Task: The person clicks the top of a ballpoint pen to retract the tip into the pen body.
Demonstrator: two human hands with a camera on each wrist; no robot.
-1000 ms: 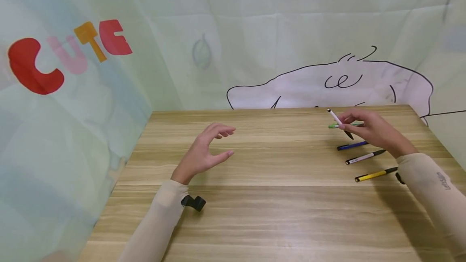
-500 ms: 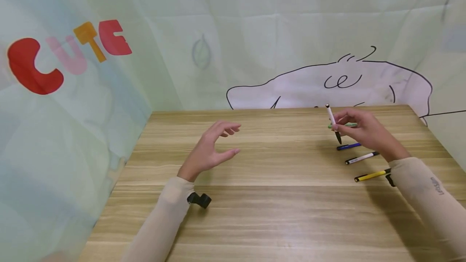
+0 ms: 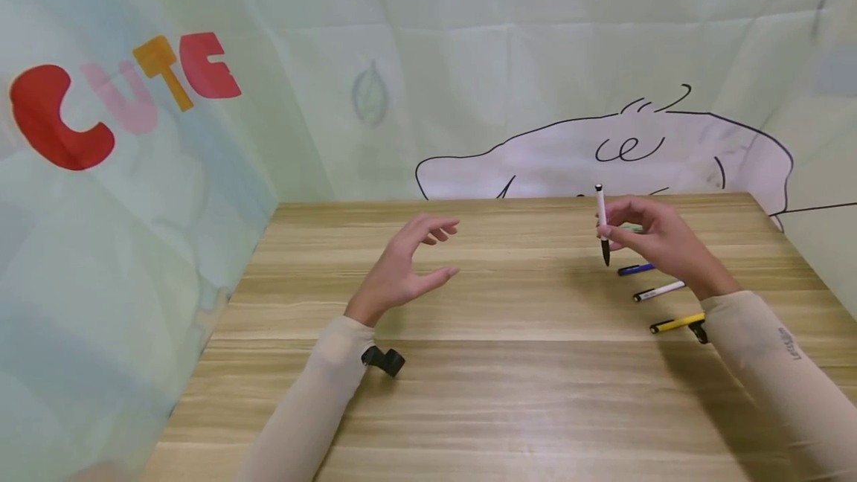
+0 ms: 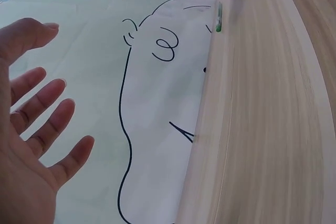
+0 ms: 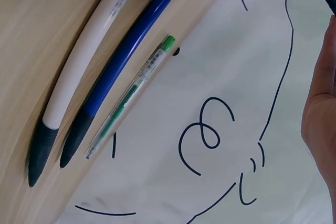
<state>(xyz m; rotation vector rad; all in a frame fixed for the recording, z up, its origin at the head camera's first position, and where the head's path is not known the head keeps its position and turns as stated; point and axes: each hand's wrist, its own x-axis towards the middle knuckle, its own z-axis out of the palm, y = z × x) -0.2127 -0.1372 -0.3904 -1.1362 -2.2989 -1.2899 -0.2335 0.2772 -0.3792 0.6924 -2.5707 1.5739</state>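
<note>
My right hand (image 3: 652, 233) pinches a white pen (image 3: 602, 216) with a black grip between thumb and fingers, above the far right of the table. The pen stands nearly upright, its black tip down. In the head view, below and beside that hand lie a blue pen (image 3: 634, 269), another white pen (image 3: 659, 291) and a yellow pen (image 3: 678, 323). A clear green pen (image 5: 131, 97) lies past the blue one in the right wrist view, partly hidden by the hand in the head view. My left hand (image 3: 405, 266) hovers left of centre, thumb apart from its fingers, holding nothing.
The wooden table (image 3: 509, 393) ends at a printed cloth backdrop (image 3: 335, 117) at the back and left. Each wrist carries a small black camera mount (image 3: 384, 360). The lying pens form a slanted row at the table's right side.
The right hand has moved slightly left, turning the held white pen from a slant to nearly upright. The left hand has drifted right and a little farther away. The lying pens stay put.
</note>
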